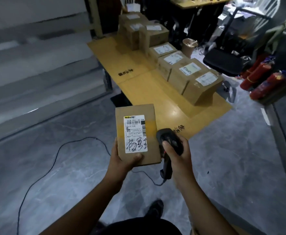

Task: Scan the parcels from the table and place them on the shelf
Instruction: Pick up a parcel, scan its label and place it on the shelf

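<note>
A rectangular cardboard parcel (137, 134) with a white printed label (135, 134) is gripped in the left hand (123, 161). A black plastic scanner (170, 146) is clasped in the right hand (177, 155), beside it. More taped cartons (186, 73) are lined along the glossy yellow table (138, 85).

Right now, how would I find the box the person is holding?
Find the long yellow table with brown parcels along its right side. In front of its near end, the left hand holds one parcel beside the black scanner in the right hand. It is the only box off the table, and its white label carries big black handwriting.
</note>
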`<state>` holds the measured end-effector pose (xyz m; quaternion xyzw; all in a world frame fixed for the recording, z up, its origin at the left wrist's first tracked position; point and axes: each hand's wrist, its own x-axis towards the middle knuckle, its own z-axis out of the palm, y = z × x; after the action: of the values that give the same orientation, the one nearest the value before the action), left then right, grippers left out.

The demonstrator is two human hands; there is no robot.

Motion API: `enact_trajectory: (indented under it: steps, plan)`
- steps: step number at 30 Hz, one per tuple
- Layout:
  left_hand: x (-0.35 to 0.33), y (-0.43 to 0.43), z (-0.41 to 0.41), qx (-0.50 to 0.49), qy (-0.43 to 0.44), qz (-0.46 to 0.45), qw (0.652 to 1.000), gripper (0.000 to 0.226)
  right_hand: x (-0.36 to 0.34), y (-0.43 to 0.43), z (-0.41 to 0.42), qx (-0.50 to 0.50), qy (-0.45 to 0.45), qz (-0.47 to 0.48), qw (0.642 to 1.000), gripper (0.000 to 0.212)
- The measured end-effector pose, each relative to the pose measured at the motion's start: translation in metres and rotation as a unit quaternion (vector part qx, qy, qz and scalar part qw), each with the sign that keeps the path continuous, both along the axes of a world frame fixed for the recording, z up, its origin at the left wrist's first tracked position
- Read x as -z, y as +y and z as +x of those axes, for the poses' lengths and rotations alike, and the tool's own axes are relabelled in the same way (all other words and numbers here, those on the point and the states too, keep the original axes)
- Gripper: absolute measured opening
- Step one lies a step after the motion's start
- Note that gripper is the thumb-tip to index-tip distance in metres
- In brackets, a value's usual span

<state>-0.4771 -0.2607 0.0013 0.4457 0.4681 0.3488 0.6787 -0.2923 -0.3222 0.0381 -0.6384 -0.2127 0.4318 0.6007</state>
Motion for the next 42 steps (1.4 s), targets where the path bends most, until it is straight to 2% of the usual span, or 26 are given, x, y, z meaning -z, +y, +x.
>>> enact_trajectory:
  steps: [3, 6, 11, 14, 18, 22, 28, 35, 42]
  plan:
    - [-0.005, 0.013, -0.062, -0.026, -0.007, -0.010, 1.000, 0.076, -0.013, 0.026, -0.057, -0.041, -0.045, 0.012, 0.998, 0.065]
    - [-0.008, 0.025, -0.130, -0.068, 0.000, 0.008, 0.998, 0.086, -0.022, 0.053, -0.127, -0.063, -0.100, 0.023, 0.993, 0.076]
    - [-0.008, 0.042, -0.232, -0.141, -0.014, 0.014, 0.990, 0.090, -0.028, 0.086, -0.236, -0.104, -0.125, 0.043, 0.986, 0.056]
    - [-0.009, 0.049, -0.282, -0.196, -0.019, 0.010, 0.980, 0.090, -0.032, 0.105, -0.286, -0.132, -0.137, 0.047, 0.981, 0.053]
    - [-0.007, 0.058, -0.329, -0.241, -0.025, 0.015, 0.970, 0.086, -0.034, 0.136, -0.334, -0.168, -0.136, 0.033, 0.976, 0.050]
    - [0.007, 0.076, -0.364, -0.307, -0.013, 0.001, 0.952, 0.114, -0.025, 0.175, -0.373, -0.209, -0.129, 0.026, 0.969, 0.046]
    - [0.008, 0.123, -0.428, -0.396, 0.031, -0.017, 0.917, 0.099, -0.007, 0.267, -0.442, -0.300, -0.083, 0.003, 0.950, 0.053]
    - [-0.022, 0.190, -0.525, -0.500, 0.112, -0.022, 0.858, 0.105, -0.010, 0.363, -0.561, -0.402, -0.015, 0.044, 0.914, 0.062]
    - [-0.044, 0.242, -0.593, -0.541, 0.153, -0.002, 0.827, 0.109, -0.016, 0.436, -0.641, -0.440, 0.006, 0.052, 0.896, 0.071]
